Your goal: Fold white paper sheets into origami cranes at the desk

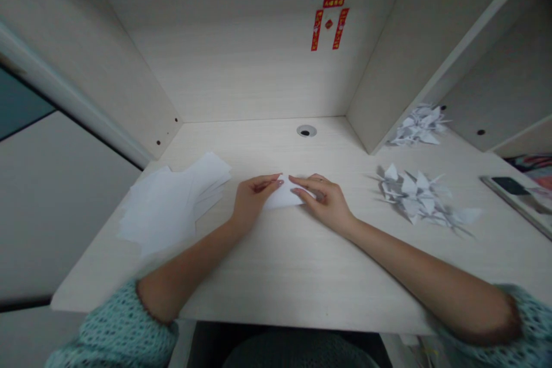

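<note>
A piece of white paper [282, 198], folded to a point at its far end, lies on the desk in front of me. My left hand [255, 194] pinches its left side near the tip between thumb and fingers. On the other side, my right hand [322, 196] holds the paper's right edge, thumb and forefinger close to the peak. The two hands are a short way apart, with the paper between them. Part of the sheet is hidden under the right fingers.
To the left lies a spread stack of white paper sheets [168, 207]. Folded paper cranes [416, 192] are heaped on the right, with another heap of paper cranes [420, 125] behind the divider [399, 63]. A phone [512, 186] rests on a flat object at far right.
</note>
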### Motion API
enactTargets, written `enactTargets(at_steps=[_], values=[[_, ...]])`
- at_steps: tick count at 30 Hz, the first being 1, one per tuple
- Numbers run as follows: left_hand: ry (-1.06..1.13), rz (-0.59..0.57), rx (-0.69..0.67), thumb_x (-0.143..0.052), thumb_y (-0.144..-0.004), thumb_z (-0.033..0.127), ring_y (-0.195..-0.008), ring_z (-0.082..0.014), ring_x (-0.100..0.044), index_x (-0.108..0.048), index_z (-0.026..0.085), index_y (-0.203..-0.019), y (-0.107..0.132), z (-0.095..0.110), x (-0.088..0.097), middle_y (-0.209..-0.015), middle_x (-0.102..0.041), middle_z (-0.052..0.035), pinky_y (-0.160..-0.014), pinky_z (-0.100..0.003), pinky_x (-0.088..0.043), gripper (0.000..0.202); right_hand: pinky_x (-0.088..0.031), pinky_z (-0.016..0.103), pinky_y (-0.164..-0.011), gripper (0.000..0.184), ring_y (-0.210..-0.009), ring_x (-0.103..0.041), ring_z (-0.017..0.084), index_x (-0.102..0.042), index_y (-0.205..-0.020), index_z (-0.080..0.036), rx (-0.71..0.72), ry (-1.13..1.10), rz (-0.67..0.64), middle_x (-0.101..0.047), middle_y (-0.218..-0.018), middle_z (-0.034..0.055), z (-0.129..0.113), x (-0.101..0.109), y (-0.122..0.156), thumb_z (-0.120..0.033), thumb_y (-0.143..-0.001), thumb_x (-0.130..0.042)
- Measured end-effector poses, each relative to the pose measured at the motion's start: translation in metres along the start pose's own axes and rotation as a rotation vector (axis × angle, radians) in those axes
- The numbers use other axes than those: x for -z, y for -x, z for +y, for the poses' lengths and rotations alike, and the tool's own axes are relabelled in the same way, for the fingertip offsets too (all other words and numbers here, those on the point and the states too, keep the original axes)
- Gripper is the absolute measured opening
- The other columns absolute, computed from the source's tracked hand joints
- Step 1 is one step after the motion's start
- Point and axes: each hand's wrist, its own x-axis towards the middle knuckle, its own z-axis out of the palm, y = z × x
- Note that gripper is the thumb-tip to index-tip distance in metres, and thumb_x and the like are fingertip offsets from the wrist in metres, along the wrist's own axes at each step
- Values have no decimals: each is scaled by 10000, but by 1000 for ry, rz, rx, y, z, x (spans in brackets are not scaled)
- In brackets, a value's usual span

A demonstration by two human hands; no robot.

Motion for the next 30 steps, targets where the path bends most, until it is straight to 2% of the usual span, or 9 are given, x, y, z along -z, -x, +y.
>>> enactTargets(at_steps=[2,6,9,11,13,15,22,25,30], values=[[11,25,15,-752,-676,386,-805,-191,-678,-752,195,-964,0,1,1,-933,-753,-66,-689,-270,-509,345,-471,321,-710,352,-763,-594,179,-662,-1156,-268,-68,-66,25,-682,-822,42,-5,0,-1,-378,-822,-644],[40,156,-38,-758,-666,374,-800,-180,-672,-756,196,-946,-5,9,2,-902,-755,-59,-685,-257,-505,332,-467,326,-758,664,-722,-605,167,-520,-1296,-247,-268,-302,101,-676,-748,-4,-15,-1,-5,-405,-695,-754],[116,258,-87,-759,-666,341,-833,-170,-673,-756,187,-915,-12,17,3,-931,-752,-61,-742,-262,-513,292,-442,287,-651,537,-658,-583,143,-633,-1083,-209,-466,-525,96,-686,-732,2,-22,-2,-10,-441,-622,-782],[142,276,-85,-756,-670,327,-833,-168,-675,-754,179,-902,-15,21,0,-921,-753,-63,-756,-269,-518,275,-419,268,-614,384,-654,-570,129,-681,-831,-173,-580,-601,32,-692,-759,28,-26,-4,-13,-455,-593,-788],[162,263,-93,-756,-668,317,-824,-166,-677,-752,174,-888,-16,25,-5,-914,-752,-64,-757,-272,-521,262,-410,261,-599,360,-653,-565,124,-675,-727,-166,-670,-672,18,-688,-760,35,-31,-8,-18,-472,-577,-789],[190,239,-111,-750,-674,318,-814,-167,-681,-748,168,-880,-15,27,-13,-912,-752,-68,-754,-276,-527,255,-402,260,-583,358,-642,-563,129,-656,-637,-155,-706,-694,88,-669,-697,37,-35,-14,-23,-473,-559,-801],[208,247,-174,-724,-693,289,-791,-161,-685,-735,154,-849,-14,24,-30,-866,-752,-64,-747,-272,-534,207,-365,261,-540,326,-593,-554,126,-693,-626,-150,-725,-801,308,-704,-703,50,-38,-32,-32,-416,-508,-839],[209,269,-170,-728,-687,286,-772,-150,-677,-734,159,-842,-16,22,-27,-866,-751,-59,-722,-256,-528,201,-355,262,-532,299,-570,-539,121,-679,-577,-157,-696,-764,321,-699,-661,41,-33,-34,-30,-400,-511,-842],[237,274,-62,-734,-666,290,-698,-133,-645,-741,164,-836,-17,23,-23,-833,-743,-56,-610,-228,-494,212,-357,267,-543,286,-543,-514,110,-666,-551,-169,-649,-723,270,-668,-601,16,-25,-31,-25,-392,-522,-843]])
